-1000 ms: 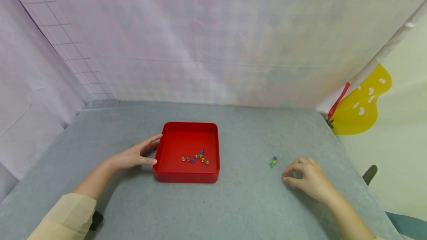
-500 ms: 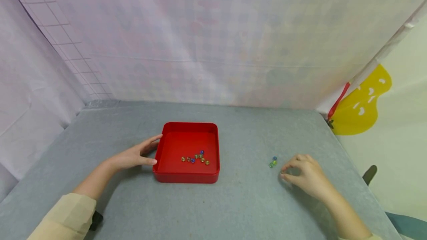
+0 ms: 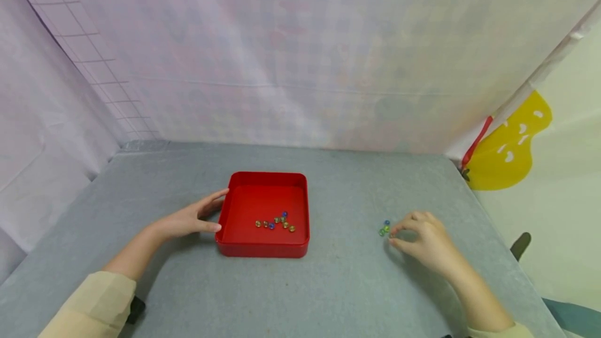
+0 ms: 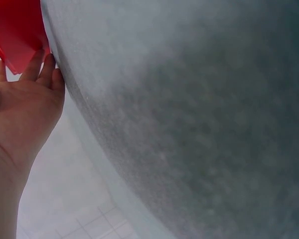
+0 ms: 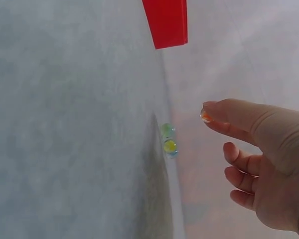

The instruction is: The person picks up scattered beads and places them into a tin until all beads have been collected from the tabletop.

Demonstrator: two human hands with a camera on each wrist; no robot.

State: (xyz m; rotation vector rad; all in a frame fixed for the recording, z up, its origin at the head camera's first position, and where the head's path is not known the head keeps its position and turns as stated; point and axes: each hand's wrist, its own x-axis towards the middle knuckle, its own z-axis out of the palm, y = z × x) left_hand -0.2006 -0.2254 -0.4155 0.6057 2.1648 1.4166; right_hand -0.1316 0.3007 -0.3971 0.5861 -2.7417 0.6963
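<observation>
My left hand [image 3: 190,219] rests against the left wall of a red square tray [image 3: 262,250], fingers fairly straight and spread along its side. Inside the tray lie several glass marbles [image 3: 285,225], some blue, some amber or greenish. Between thumb and forefinger my right hand [image 3: 427,241] pinches a clear marble with an orange swirl [image 5: 205,116], best seen in the right wrist view. Its other fingers are loosely curled. Just left of those fingertips, a small cluster sits on the table: a blue marble [image 3: 387,222], a yellow-green marble [image 3: 387,229] and a pale green marble [image 3: 382,232].
A grey cloth-covered table [image 3: 328,291] lies under everything. Behind it hangs a pale checked curtain [image 3: 300,67]. A yellow printed shape [image 3: 507,155] is on the cloth beyond the right edge.
My right hand has moved left and slightly away from me, carrying its marble closer to the three on the table. My left hand and the tray have stayed in place.
</observation>
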